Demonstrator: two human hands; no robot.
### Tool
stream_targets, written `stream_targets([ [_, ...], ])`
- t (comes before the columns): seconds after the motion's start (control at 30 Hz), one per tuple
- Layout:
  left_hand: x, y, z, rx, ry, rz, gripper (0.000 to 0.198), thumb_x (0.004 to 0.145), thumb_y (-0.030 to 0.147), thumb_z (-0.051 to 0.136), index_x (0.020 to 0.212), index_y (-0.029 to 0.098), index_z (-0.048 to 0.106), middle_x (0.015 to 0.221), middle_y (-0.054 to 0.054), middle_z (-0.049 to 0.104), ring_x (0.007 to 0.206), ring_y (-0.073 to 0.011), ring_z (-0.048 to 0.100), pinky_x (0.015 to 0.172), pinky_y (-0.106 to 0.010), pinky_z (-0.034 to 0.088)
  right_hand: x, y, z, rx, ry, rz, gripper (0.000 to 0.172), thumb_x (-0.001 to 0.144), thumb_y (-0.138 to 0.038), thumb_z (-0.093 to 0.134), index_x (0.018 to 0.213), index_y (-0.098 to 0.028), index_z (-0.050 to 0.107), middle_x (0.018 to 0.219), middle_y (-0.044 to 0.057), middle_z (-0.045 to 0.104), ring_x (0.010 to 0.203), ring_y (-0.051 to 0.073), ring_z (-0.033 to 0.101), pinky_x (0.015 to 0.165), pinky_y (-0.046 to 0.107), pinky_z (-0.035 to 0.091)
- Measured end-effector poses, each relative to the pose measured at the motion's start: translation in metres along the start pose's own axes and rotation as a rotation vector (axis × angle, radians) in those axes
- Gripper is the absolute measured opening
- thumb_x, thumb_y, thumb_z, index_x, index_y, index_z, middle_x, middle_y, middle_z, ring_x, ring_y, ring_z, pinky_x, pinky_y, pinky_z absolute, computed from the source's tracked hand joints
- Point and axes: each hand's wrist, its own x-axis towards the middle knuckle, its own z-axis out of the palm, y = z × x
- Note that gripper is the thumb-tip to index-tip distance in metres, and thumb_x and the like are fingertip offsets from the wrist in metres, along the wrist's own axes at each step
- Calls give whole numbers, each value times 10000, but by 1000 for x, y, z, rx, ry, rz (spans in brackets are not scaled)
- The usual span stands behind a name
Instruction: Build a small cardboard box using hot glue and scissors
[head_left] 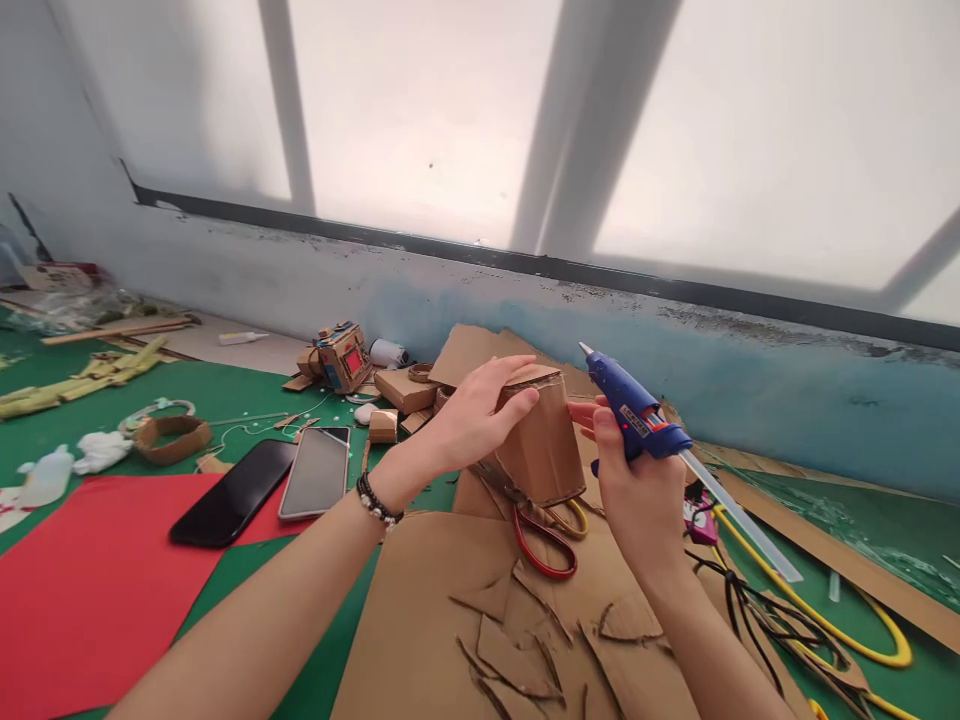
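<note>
In the head view my left hand [491,405] presses a cardboard form [544,445], with its thumb on the front wall and its fingers over the top piece. The form is rounded, with curved walls and a flat top. My right hand [637,490] is wrapped round a blue hot glue gun [634,400] whose nozzle points up and left, away from the form. A clear glue stick [742,515] sticks out of the gun's back. Some right fingertips are near the form's right side; whether they touch it I cannot tell. Scissors with red handles [551,545] lie below, blades hidden.
Cardboard scraps [517,650] lie on a large cardboard sheet [405,600]. To the left are two phones [232,495] and red paper [97,590]. A cardboard camera-like model [341,360] stands near the wall. Yellow and black cords [810,600] tangle at right.
</note>
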Motion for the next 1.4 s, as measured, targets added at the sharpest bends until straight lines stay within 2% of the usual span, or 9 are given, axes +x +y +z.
stream_targets([
  [0.17,-6,-24,3,11,48,68,822,942,635,751,1560,313,314,1741,-151,369,1561,-345,471,1274,-558,424,-7,3,2,24,-51,-19,420,1045,-584,627,1285,-269,768,1291,89,793,1161,280,775,989,397,626],
  [0.33,-4,-30,-28,71,-177,173,956,851,654,850,1638,381,382,1748,-81,413,1587,-349,443,1292,-496,414,-5,6,-4,132,-100,-28,418,1017,-585,679,1271,-261,749,1316,92,784,1086,274,795,951,426,661],
  [0.53,-11,-14,-46,479,-129,166,1111,662,535,1019,1617,488,453,1717,-82,449,1533,-460,472,1213,-701,424,4,3,-8,372,-169,177,402,1001,-666,670,1027,-273,750,1103,79,846,1033,296,822,942,461,680],
  [0.67,-11,-9,-40,383,-171,286,987,607,466,1054,1459,401,560,1653,-100,516,1529,-410,500,1200,-595,491,16,14,-21,299,-288,150,471,960,-716,689,1012,-254,765,1030,101,846,959,323,830,874,475,688],
  [0.77,-4,-10,-36,239,-153,220,895,660,515,1017,1391,326,538,1396,-90,667,1275,-340,685,1046,-457,583,22,9,-34,150,-178,63,412,983,-667,684,1028,-264,761,1081,87,833,1009,310,813,918,467,659],
  [0.87,2,-10,-27,162,-20,100,904,641,611,999,1322,280,505,1286,-79,667,1153,-324,702,943,-419,590,22,-16,-47,39,-71,-13,329,1018,-605,651,1013,-284,724,1113,69,791,969,273,781,906,437,627],
  [1.03,1,-17,8,97,284,-31,931,678,589,984,1320,267,390,1325,-110,630,1207,-343,679,960,-463,582,8,-52,-53,-371,-30,-100,289,989,-590,691,1014,-302,703,747,-10,635,536,168,523,553,316,448],
  [1.2,-2,-29,35,68,359,-7,892,752,418,940,1357,278,299,1424,-159,589,1298,-357,659,1001,-494,575,6,-37,-45,-399,-179,-520,42,1002,-254,629,1032,-279,645,1013,32,720,676,152,617,597,264,468],
  [1.4,-1,-27,27,37,303,54,923,720,431,986,1363,305,337,1395,-115,629,1221,-308,695,966,-442,585,10,-27,-49,-388,-290,-495,144,993,-250,593,1060,-297,711,1111,41,759,750,165,683,633,271,488],
])
